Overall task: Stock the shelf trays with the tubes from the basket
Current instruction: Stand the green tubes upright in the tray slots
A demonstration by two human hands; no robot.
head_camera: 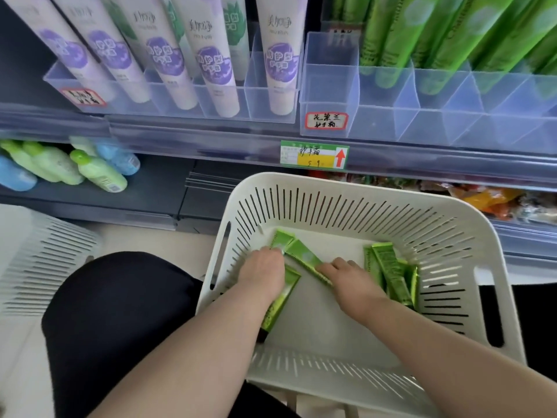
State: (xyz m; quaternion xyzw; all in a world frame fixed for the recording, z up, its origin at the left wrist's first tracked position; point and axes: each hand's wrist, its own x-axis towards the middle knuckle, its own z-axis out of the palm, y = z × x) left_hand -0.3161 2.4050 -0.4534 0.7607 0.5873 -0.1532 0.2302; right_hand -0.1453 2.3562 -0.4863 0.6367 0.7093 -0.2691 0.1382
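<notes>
A white slotted basket (470, 236) rests on my lap and holds several green tubes. My left hand (265, 270) is inside it, curled round a green tube (277, 303) that runs down under my wrist. My right hand (346, 279) grips another green tube (304, 257) lying diagonally between both hands. More green tubes (391, 279) lie piled at the basket's right. Above, the clear shelf tray (401, 95) holds upright green tubes (391, 40) at the back, and its front cells hold nothing.
Left of that tray, another clear tray (250, 95) holds white-and-purple tubes (280, 55). A price label (315, 153) sits on the shelf rail. Small green and blue bottles (96, 170) lie on the lower shelf. A second white basket (39, 260) stands at the left.
</notes>
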